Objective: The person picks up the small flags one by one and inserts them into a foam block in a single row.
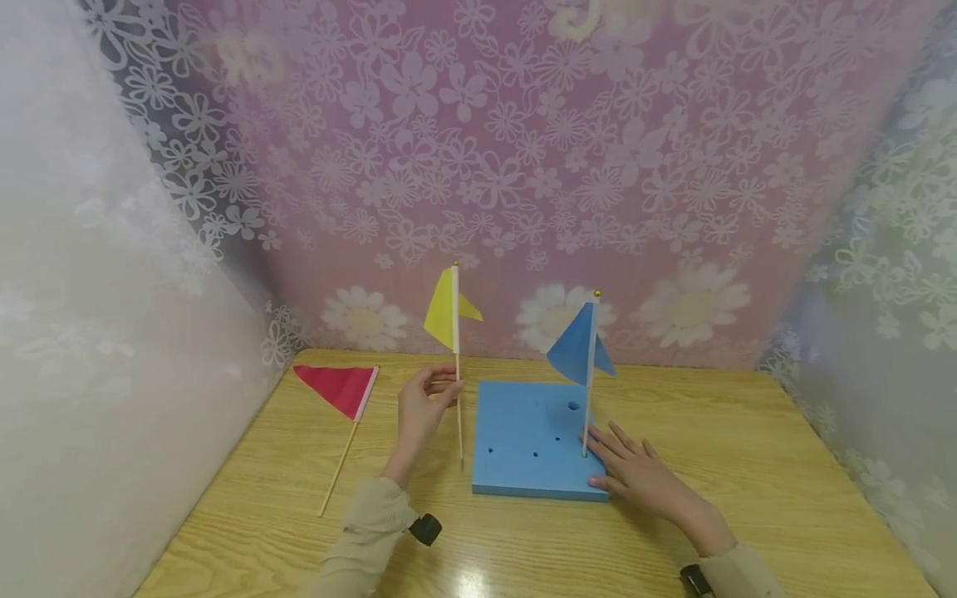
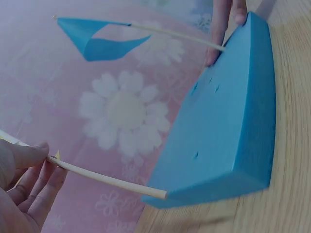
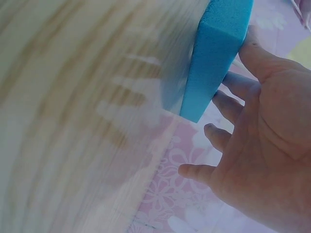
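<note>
A yellow flag (image 1: 442, 314) on a thin wooden stick is pinched upright by my left hand (image 1: 426, 407), just left of the blue foam block (image 1: 516, 415). In the left wrist view the bare lower end of the stick (image 2: 116, 182) shows close to the block's near corner. My right hand (image 1: 639, 473) rests with spread, straight fingers on the block's right edge; in the right wrist view its fingers (image 3: 226, 104) lie along the side. A blue flag (image 1: 574, 347) stands in a hole near that edge, beside the right fingertips. Several other holes in the block show.
A red flag (image 1: 340, 389) on a wooden stick lies flat at the left of the wooden table (image 1: 748, 465). Behind the table hangs a pink flowered cloth (image 1: 523, 166). Pale walls or curtains (image 1: 112, 332) stand at both sides.
</note>
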### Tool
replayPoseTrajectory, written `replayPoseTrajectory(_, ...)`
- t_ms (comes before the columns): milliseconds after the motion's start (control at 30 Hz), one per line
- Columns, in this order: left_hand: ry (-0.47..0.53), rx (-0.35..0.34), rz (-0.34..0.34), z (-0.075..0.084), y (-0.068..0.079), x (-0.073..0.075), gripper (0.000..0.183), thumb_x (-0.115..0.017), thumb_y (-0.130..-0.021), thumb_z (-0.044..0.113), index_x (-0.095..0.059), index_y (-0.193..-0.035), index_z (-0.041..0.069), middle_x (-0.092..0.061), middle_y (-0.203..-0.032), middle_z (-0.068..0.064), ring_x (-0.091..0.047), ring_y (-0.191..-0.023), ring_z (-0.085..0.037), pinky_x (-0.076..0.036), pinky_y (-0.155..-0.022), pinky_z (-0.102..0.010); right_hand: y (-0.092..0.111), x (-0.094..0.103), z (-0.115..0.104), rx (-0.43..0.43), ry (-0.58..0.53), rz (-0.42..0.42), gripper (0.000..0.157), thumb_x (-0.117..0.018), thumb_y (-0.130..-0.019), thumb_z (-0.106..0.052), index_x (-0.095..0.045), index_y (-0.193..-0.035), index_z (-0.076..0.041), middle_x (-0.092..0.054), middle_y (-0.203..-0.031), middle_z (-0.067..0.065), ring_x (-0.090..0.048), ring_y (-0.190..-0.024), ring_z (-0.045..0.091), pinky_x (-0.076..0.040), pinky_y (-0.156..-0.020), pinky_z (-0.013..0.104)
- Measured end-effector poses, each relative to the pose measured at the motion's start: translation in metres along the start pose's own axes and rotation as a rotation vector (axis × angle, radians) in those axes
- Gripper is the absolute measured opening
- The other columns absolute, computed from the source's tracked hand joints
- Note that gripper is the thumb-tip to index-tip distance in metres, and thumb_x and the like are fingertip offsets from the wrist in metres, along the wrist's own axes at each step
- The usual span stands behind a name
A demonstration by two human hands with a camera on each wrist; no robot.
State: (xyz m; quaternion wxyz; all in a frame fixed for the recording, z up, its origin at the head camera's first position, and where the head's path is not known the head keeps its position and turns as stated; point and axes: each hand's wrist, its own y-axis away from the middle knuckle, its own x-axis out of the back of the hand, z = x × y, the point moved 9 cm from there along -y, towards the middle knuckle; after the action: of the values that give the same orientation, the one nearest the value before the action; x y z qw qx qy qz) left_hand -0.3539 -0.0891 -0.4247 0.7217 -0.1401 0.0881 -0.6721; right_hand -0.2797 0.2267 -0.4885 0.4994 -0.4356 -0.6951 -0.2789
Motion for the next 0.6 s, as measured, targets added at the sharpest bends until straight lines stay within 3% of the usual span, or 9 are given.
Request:
replayPoseTrajectory(100, 0.032, -0.017, 0.002, 0.004, -0.001, -0.017, 0.029, -0.074, -0.091, 0.0, -0.069, -0.118, -0.005, -0.07, -0.108, -0.026, -0.07, -0.097, -0.044, -0.062, -0.077, -0.047, 0.001, 0.0, 0.0, 0.003, 0.011, -0.001, 0.071, -0.058, -0.1, -0.047, -0.039, -0.156, -0.009, -0.034, -0.162, 0.015, -0.022, -0.149, 0.048, -0.02, -0.107, 0.082)
replayPoseTrajectory(300, 0.096, -0.124, -0.016, 0.022, 0.0, -0.047, 0.023, -0.076, -0.089, 0.001, -0.071, -0.112, -0.002, -0.071, -0.104, -0.025, -0.071, -0.091, -0.04, -0.063, -0.07, -0.03, 0.0, -0.001, 0.0, 0.013, 0.017, 0.005, 0.07, -0.058, -0.1, -0.047, -0.04, -0.156, -0.01, -0.034, -0.162, 0.015, -0.023, -0.148, 0.048, -0.021, -0.106, 0.082)
replayPoseTrajectory(367, 0.105, -0.142, -0.022, 0.025, 0.001, -0.057, 0.023, -0.076, -0.089, 0.001, -0.07, -0.111, -0.002, -0.071, -0.104, -0.025, -0.071, -0.09, -0.039, -0.063, -0.069, -0.029, 0.0, -0.001, 0.0, 0.016, 0.012, 0.011, 0.069, -0.059, -0.1, -0.046, -0.04, -0.156, -0.01, -0.035, -0.162, 0.015, -0.023, -0.148, 0.048, -0.021, -0.106, 0.082)
replayPoseTrajectory(600, 0.117, -0.192, -0.064, 0.031, 0.009, -0.089, 0.026, -0.074, -0.089, -0.003, -0.067, -0.113, -0.009, -0.07, -0.103, -0.03, -0.069, -0.089, -0.045, -0.063, -0.069, -0.036, 0.0, -0.001, 0.0, 0.02, 0.016, 0.015, 0.069, -0.06, -0.1, -0.044, -0.04, -0.156, -0.008, -0.034, -0.162, 0.016, -0.023, -0.148, 0.049, -0.021, -0.106, 0.082)
